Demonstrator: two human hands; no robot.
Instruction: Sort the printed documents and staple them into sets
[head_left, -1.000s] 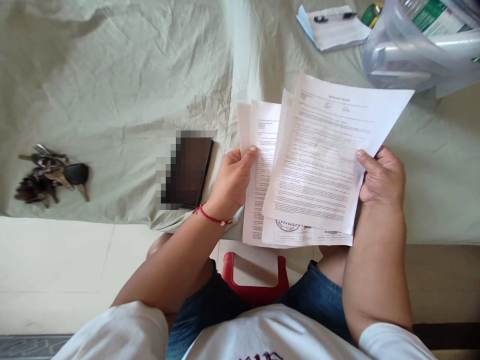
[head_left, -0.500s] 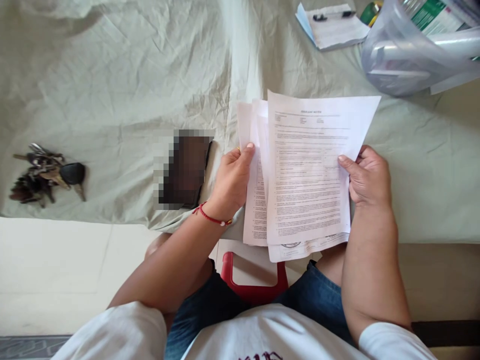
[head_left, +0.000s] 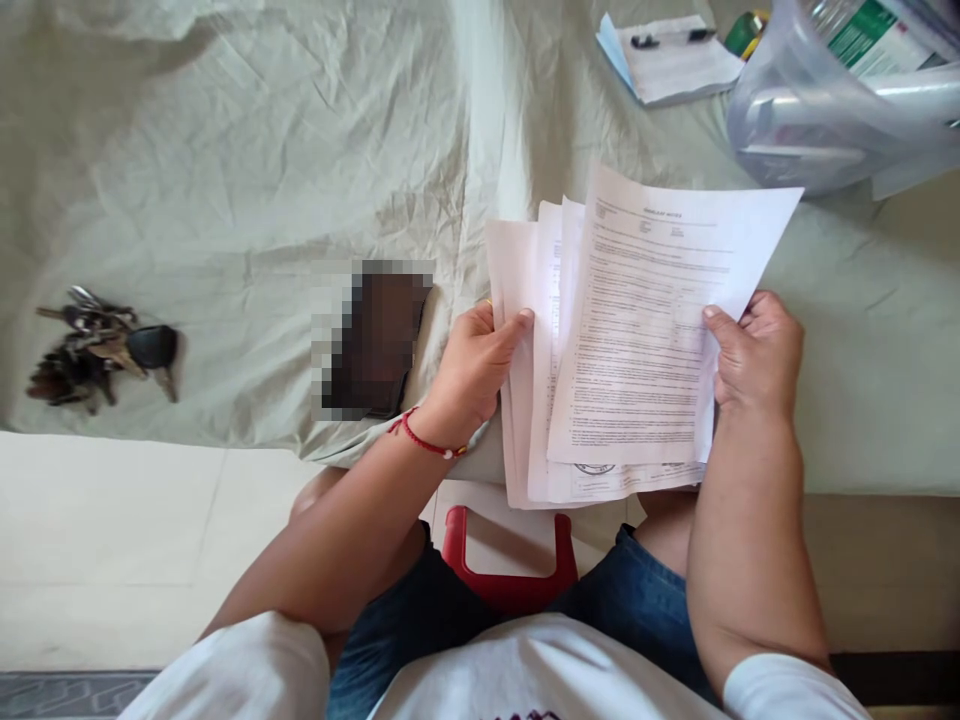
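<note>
In the head view, a fanned stack of printed sheets (head_left: 637,340) is held above the near edge of a cloth-covered desk (head_left: 225,200). The left hand (head_left: 472,375) is closed on the stack's left edge, thumb on top. The right hand (head_left: 757,355) grips the front sheet's right edge. A bunch of keys (head_left: 97,350) lies far left; a clear plastic container (head_left: 832,100) stands far right.
</note>
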